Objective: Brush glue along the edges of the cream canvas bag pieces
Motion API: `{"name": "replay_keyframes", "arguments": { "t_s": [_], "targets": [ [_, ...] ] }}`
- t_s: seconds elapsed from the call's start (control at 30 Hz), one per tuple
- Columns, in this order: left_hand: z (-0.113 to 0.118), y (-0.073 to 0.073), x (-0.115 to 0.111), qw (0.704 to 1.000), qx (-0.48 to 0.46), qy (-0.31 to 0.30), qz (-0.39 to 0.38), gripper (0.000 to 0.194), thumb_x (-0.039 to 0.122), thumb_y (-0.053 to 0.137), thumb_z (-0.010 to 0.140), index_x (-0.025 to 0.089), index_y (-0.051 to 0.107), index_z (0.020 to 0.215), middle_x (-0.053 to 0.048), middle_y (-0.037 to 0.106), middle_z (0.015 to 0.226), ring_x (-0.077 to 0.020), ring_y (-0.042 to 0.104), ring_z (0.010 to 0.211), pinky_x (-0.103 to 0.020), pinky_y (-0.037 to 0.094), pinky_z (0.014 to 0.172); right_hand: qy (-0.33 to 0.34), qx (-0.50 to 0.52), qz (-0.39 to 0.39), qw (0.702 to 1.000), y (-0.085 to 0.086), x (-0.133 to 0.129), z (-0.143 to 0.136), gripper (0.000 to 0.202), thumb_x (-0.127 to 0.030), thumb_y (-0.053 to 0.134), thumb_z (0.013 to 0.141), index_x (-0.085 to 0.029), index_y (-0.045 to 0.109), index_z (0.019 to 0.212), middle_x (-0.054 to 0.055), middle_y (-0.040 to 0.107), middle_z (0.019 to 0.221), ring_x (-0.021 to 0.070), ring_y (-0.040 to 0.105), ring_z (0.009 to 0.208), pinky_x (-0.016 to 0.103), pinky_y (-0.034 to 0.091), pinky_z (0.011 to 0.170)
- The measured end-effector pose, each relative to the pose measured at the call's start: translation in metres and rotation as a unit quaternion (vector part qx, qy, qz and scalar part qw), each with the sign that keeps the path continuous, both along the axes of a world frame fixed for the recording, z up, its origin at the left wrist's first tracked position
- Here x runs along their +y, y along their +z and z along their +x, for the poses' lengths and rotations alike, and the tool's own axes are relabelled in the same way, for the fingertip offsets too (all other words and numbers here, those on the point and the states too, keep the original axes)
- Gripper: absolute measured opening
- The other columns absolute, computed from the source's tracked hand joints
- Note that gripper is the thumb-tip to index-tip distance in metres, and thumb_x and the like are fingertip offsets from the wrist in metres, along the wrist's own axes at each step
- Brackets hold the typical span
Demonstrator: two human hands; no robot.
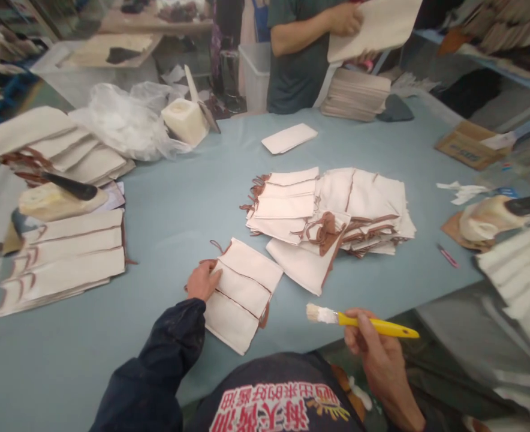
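My right hand (377,351) grips a paintbrush by its yellow handle (386,327), over the table's front edge. The brush's pale bristles (321,314) point left and carry white matter near the ferrule. At the left edge of a cream fabric panel (242,294) with dark seams and brown trim, my left hand (204,281) has its fingers closed on the piece. Just beyond lies a loose pile of similar cream pieces (285,192), some with brown ties. One such piece (298,264) slants out of the pile toward me.
A fanned stack of cream pieces (76,252) lies left, beside a crusted glue pot (60,201). Another crusted pot (483,225) and a small pink-handled tool (447,255) are on the right. Across the blue-grey table (170,210), a co-worker (298,66) holds a cream sheet.
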State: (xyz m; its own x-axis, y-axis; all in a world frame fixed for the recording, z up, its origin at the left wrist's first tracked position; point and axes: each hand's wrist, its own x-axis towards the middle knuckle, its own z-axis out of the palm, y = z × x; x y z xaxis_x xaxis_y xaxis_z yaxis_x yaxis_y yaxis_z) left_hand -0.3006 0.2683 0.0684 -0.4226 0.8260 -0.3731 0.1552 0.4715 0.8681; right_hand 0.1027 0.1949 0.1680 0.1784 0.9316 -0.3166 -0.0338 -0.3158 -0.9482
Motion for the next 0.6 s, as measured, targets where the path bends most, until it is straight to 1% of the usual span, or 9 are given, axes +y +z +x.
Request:
{"name": "replay_keyframes", "arguments": {
  "t_s": [0.07,0.13,0.2,0.3,0.4,0.47,0.5,0.53,0.6],
  "targets": [
    [-0.001,0.007,-0.003,0.999,0.001,-0.041,-0.006,0.017,0.03,0.074,0.089,0.016,0.067,0.092,-0.006,0.07,0.1,-0.0212,0.066,0.094,-0.039,0.056,0.085,-0.023,0.005,-0.001,1.0,0.0,-0.004,-0.005,0.05,-0.066,0.067,0.089,-0.017,0.066,0.097,-0.003,0.057,0.055,0.0114,0.049,0.048,0.025,0.04,0.051],
    [0.004,0.017,-0.009,0.996,-0.009,-0.088,-0.011,0.015,0.024,0.078,0.08,0.016,0.066,0.084,-0.004,0.069,0.089,-0.0226,0.066,0.09,-0.037,0.056,0.082,-0.043,0.01,-0.001,0.999,0.001,-0.006,-0.011,0.049,-0.066,0.068,0.089,-0.018,0.066,0.096,-0.003,0.056,0.055,0.0112,0.049,0.048,0.024,0.039,0.05],
    [0.013,0.03,-0.016,0.989,-0.04,-0.139,-0.015,0.015,0.021,0.077,0.073,0.017,0.069,0.085,-0.004,0.071,0.085,-0.0262,0.068,0.09,-0.036,0.057,0.08,-0.059,0.015,0.002,0.998,0.004,-0.006,-0.016,0.049,-0.066,0.069,0.088,-0.018,0.066,0.095,-0.004,0.056,0.054,0.0108,0.048,0.047,0.024,0.038,0.049],
    [0.03,0.053,-0.031,0.975,-0.09,-0.204,-0.015,0.03,0.023,0.069,0.073,0.017,0.072,0.102,-0.007,0.075,0.093,-0.031,0.071,0.094,-0.039,0.059,0.083,-0.065,0.026,0.011,0.998,0.01,-0.003,-0.021,0.047,-0.065,0.07,0.088,-0.019,0.066,0.094,-0.005,0.055,0.053,0.0098,0.048,0.046,0.023,0.038,0.047],
    [0.044,0.078,-0.045,0.968,-0.095,-0.232,0.002,0.043,0.026,0.067,0.074,0.018,0.072,0.116,-0.008,0.076,0.109,-0.0333,0.069,0.106,-0.043,0.055,0.1,-0.061,0.029,0.045,0.997,0.016,0.004,-0.025,0.044,-0.063,0.068,0.089,-0.019,0.066,0.091,-0.005,0.056,0.052,0.0098,0.048,0.044,0.022,0.038,0.046],
    [0.053,0.089,-0.055,0.966,-0.061,-0.25,0.028,0.048,0.027,0.066,0.077,0.018,0.07,0.124,-0.009,0.074,0.122,-0.0341,0.064,0.12,-0.045,0.046,0.114,-0.063,0.031,0.084,0.994,0.019,0.012,-0.026,0.044,-0.063,0.068,0.089,-0.019,0.066,0.09,-0.004,0.056,0.05,0.0103,0.048,0.043,0.022,0.039,0.044],
    [0.057,0.093,-0.061,0.962,-0.028,-0.268,0.046,0.048,0.027,0.063,0.08,0.018,0.069,0.127,-0.01,0.072,0.127,-0.0339,0.061,0.125,-0.046,0.042,0.118,-0.062,0.035,0.103,0.992,0.02,0.016,-0.027,0.044,-0.062,0.068,0.089,-0.019,0.066,0.089,-0.004,0.057,0.05,0.0105,0.048,0.042,0.022,0.039,0.043],
    [0.062,0.095,-0.066,0.956,0.008,-0.286,0.063,0.048,0.027,0.059,0.084,0.018,0.068,0.131,-0.011,0.071,0.13,-0.0335,0.06,0.128,-0.047,0.041,0.119,-0.057,0.042,0.118,0.99,0.022,0.02,-0.027,0.043,-0.062,0.068,0.09,-0.019,0.066,0.089,-0.004,0.058,0.05,0.0107,0.049,0.042,0.021,0.039,0.043],
    [0.074,0.096,-0.079,0.943,0.071,-0.314,0.085,0.049,0.024,0.05,0.089,0.016,0.066,0.136,-0.013,0.072,0.13,-0.0323,0.062,0.125,-0.047,0.044,0.116,-0.036,0.057,0.139,0.988,0.025,0.028,-0.027,0.04,-0.059,0.067,0.092,-0.019,0.067,0.089,-0.003,0.059,0.05,0.011,0.049,0.042,0.021,0.039,0.042]
  ]
}}
